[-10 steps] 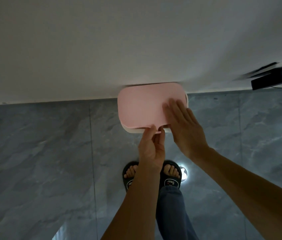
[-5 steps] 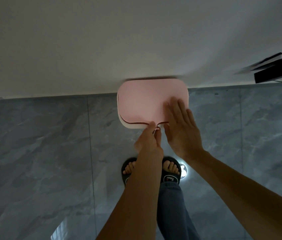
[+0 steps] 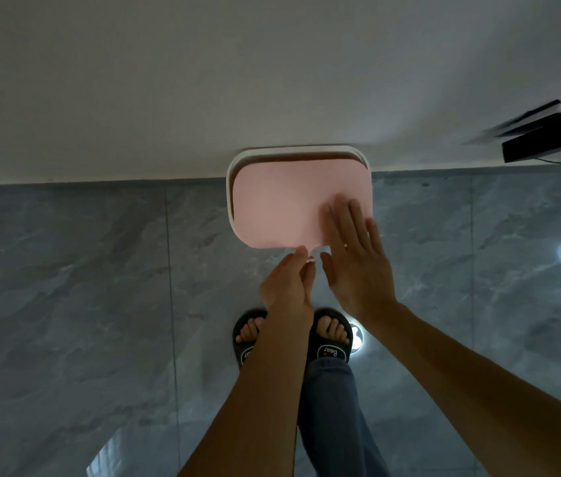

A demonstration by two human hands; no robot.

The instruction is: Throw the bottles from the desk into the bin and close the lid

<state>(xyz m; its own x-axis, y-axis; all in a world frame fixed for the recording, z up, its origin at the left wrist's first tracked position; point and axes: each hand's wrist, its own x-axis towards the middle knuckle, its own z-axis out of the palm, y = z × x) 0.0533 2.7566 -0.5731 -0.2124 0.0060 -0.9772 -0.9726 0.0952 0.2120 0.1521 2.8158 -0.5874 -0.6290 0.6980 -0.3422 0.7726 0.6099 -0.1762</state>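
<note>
The floor (image 3: 65, 304) is grey marble-look tile with thin grout lines, glossy enough to mirror round lights. At its far edge, where it meets the pale wall (image 3: 203, 80), stands the bin (image 3: 230, 173) — white-rimmed, under a pink lid (image 3: 279, 204). Nearer in, two feet in dark slippers (image 3: 332, 346) stand on the tile. A dark box (image 3: 547, 139) shows at the far right — its footing cannot be told.

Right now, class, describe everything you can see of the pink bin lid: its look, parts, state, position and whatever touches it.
The pink lid is a flat, smooth, plastic-looking rounded rectangle with a small tab at its near edge. It lies inside the bin's white rim, a dark gap showing along its far and left edges, so it looks lowered but perhaps not fully seated. The right hand rests flat on its near right corner; the left hand pinches the tab. The bin stands against the wall.
</note>
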